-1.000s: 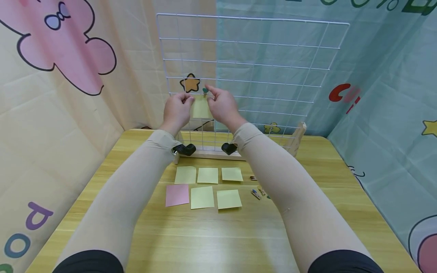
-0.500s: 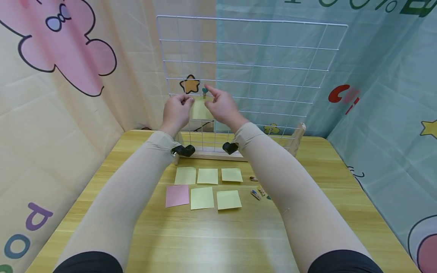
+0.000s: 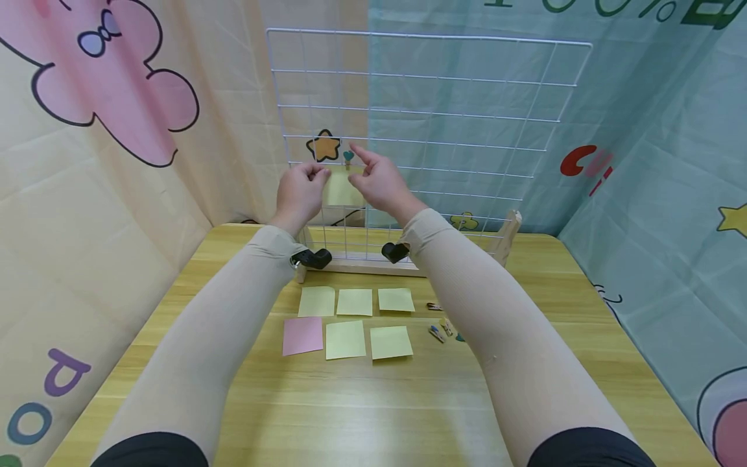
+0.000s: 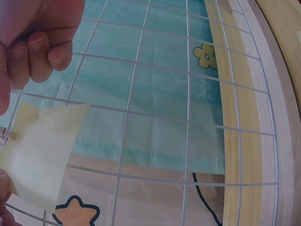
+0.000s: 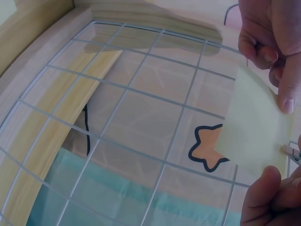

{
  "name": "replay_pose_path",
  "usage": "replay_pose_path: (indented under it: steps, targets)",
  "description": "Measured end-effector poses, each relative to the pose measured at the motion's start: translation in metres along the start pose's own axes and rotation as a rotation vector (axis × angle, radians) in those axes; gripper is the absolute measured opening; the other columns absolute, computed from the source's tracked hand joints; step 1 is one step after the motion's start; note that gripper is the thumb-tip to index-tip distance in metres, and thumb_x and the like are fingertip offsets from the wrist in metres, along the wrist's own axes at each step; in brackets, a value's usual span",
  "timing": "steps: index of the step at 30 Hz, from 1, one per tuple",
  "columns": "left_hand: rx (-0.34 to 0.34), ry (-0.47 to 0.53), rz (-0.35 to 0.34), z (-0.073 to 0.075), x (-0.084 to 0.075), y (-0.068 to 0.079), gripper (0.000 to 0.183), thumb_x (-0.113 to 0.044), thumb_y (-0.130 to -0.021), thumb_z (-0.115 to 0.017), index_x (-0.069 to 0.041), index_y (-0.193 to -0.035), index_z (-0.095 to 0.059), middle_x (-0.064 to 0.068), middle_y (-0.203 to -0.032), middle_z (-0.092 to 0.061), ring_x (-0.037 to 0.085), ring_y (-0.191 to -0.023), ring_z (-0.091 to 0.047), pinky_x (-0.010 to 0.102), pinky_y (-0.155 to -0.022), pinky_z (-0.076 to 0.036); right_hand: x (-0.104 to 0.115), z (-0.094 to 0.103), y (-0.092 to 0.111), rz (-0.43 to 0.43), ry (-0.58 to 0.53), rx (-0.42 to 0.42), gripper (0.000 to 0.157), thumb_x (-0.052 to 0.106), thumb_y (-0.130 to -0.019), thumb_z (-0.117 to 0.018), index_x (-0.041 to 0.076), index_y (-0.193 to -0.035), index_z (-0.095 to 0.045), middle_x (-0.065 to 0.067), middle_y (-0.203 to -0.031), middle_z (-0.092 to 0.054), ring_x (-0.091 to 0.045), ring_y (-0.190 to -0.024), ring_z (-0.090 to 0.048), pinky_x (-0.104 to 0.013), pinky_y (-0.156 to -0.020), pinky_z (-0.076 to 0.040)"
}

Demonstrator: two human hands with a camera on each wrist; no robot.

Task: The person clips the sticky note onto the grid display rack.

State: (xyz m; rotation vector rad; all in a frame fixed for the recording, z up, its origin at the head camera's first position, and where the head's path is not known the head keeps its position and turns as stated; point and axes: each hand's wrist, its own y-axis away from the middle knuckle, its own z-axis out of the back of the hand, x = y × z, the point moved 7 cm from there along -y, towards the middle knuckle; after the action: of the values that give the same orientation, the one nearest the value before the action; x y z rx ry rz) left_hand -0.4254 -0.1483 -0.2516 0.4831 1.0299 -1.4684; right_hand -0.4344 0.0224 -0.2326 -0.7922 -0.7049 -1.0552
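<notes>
A pale yellow sticky note (image 3: 341,188) hangs at the white wire grid (image 3: 461,115). A small wooden clip with a teal heart (image 3: 348,156) sits at its top edge; in the right wrist view the clip (image 5: 289,149) bites that edge. My left hand (image 3: 296,193) pinches the note's upper left corner between thumb and index finger. My right hand (image 3: 382,185) is at the note's right side, index finger straight and pointing up beside the heart. Its thumb is close by the note's edge, and its other fingers are curled with nothing visible in them.
Several yellow sticky notes (image 3: 345,340) and one pink sticky note (image 3: 303,336) lie in two rows on the wooden table (image 3: 327,415). Small clips (image 3: 436,333) lie to their right, partly hidden by my right sleeve. The grid stands in a wooden base (image 3: 362,266) before printed curtains.
A little more gap shows between the heart clip and my right index finger. My left hand keeps its pinch on the note. The view has shifted very slightly.
</notes>
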Motion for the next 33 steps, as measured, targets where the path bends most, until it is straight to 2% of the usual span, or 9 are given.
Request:
replay_pose_path:
  steps: [8, 12, 16, 21, 26, 29, 33]
  targets:
    - [0.0, 0.015, 0.025, 0.0, 0.003, 0.002, 0.031, -0.035, -0.11, -0.058, -0.012, -0.12, -0.075, 0.0, -0.09, -0.06, 0.017, -0.08, -0.053, 0.029, -0.069, -0.043, -0.001, 0.011, 0.011, 0.067, 0.026, -0.005, 0.067, 0.016, -0.103, -0.066, 0.026, -0.164, -0.04, 0.001, -0.065, -0.045, -0.013, -0.054, -0.041, -0.025, -0.05, -0.036]
    - [-0.004, 0.012, 0.028, 0.001, 0.004, 0.002, 0.03, -0.034, -0.109, -0.058, -0.012, -0.119, -0.075, 0.0, -0.09, -0.059, 0.017, -0.081, -0.052, 0.03, -0.072, -0.043, -0.003, 0.017, 0.023, 0.095, 0.037, 0.001, 0.065, 0.017, -0.103, -0.066, 0.023, -0.163, -0.042, 0.0, -0.074, -0.055, -0.014, -0.06, -0.046, -0.026, -0.055, -0.039]
    - [-0.002, 0.005, 0.03, 0.001, 0.004, 0.003, 0.03, -0.034, -0.109, -0.059, -0.011, -0.12, -0.076, 0.0, -0.09, -0.058, 0.017, -0.083, -0.052, 0.03, -0.074, -0.042, -0.004, 0.022, 0.039, 0.114, 0.056, 0.027, 0.063, 0.017, -0.103, -0.067, 0.017, -0.162, -0.044, -0.006, -0.095, -0.067, -0.018, -0.077, -0.057, -0.027, -0.064, -0.047]
    - [-0.004, -0.008, 0.022, 0.001, 0.003, 0.003, 0.031, -0.034, -0.109, -0.059, -0.011, -0.122, -0.076, 0.0, -0.092, -0.06, 0.017, -0.084, -0.052, 0.029, -0.074, -0.042, -0.013, 0.03, 0.061, 0.108, 0.134, 0.066, 0.059, 0.021, -0.105, -0.065, 0.016, -0.16, -0.046, -0.009, -0.117, -0.07, -0.022, -0.1, -0.065, -0.031, -0.075, -0.053]
    - [-0.009, -0.018, 0.029, 0.002, 0.003, 0.003, 0.032, -0.034, -0.109, -0.059, -0.012, -0.125, -0.076, 0.0, -0.095, -0.062, 0.016, -0.085, -0.053, 0.029, -0.074, -0.042, -0.029, 0.042, 0.081, 0.086, 0.221, 0.091, 0.057, 0.028, -0.105, -0.065, 0.018, -0.159, -0.048, -0.008, -0.136, -0.067, -0.025, -0.121, -0.064, -0.043, -0.094, -0.057]
    - [-0.006, -0.012, 0.041, 0.005, 0.003, 0.004, 0.032, -0.035, -0.109, -0.059, -0.013, -0.125, -0.075, 0.0, -0.096, -0.061, 0.017, -0.085, -0.053, 0.029, -0.074, -0.042, -0.038, 0.049, 0.09, 0.1, 0.254, 0.088, 0.056, 0.03, -0.105, -0.066, 0.017, -0.157, -0.05, -0.009, -0.143, -0.064, -0.028, -0.129, -0.06, -0.049, -0.105, -0.054]
    - [0.004, 0.002, 0.046, 0.008, 0.003, 0.006, 0.032, -0.036, -0.109, -0.059, -0.013, -0.126, -0.073, -0.001, -0.096, -0.057, 0.017, -0.085, -0.051, 0.03, -0.074, -0.042, -0.047, 0.057, 0.101, 0.11, 0.303, 0.091, 0.057, 0.032, -0.106, -0.065, 0.017, -0.158, -0.049, -0.01, -0.153, -0.059, -0.031, -0.139, -0.055, -0.052, -0.113, -0.049]
